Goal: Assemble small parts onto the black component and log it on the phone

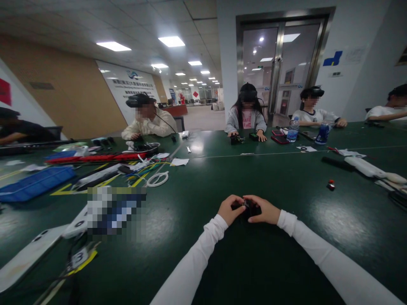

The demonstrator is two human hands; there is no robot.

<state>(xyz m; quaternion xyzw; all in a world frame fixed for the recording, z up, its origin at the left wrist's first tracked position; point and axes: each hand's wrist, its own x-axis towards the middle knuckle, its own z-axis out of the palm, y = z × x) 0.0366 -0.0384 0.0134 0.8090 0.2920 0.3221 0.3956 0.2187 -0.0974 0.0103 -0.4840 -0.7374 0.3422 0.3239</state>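
Note:
My left hand (229,209) and my right hand (265,211) meet over the green table (203,237), fingers curled around a small black object (248,206). A bit of it looks like metal near the fingertips. Its kind cannot be made out, because the fingers cover much of it and it is dark. Both thumbs and forefingers press in from either side, and the two hands nearly touch at the top. White sleeves cover both forearms.
To the left lie a blue tray (36,183), a white cable coil (157,179) and a white jointed arm (34,250). On the right are a small red-and-black part (331,185) and another white arm (365,166). Several people sit across, near a water bottle (293,130).

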